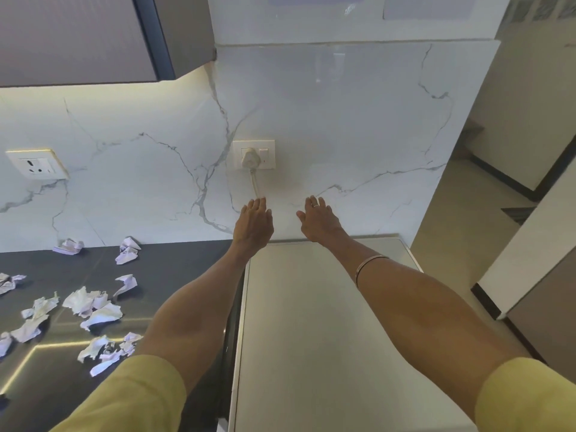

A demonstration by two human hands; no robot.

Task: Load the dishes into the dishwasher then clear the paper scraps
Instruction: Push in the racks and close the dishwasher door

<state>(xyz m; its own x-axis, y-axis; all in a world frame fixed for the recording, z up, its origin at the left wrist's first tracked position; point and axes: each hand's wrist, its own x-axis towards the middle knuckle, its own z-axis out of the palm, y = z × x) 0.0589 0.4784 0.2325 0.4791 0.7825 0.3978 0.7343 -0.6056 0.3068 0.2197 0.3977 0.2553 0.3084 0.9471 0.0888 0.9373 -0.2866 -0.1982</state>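
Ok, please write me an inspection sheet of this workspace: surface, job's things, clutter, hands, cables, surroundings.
Surface: dark counter on the left; pale appliance top on the right, bare.
Job's things: paper scraps scattered on the counter; no dishes seen.
Clutter: nothing seen besides the scraps.
Hands: left hand and right hand both open, empty, stretched toward the wall.
Cables: white plug in a wall socket, its cable running down behind the left hand.
Surroundings: second socket on the left, unused; cabinet above; floor on the right.
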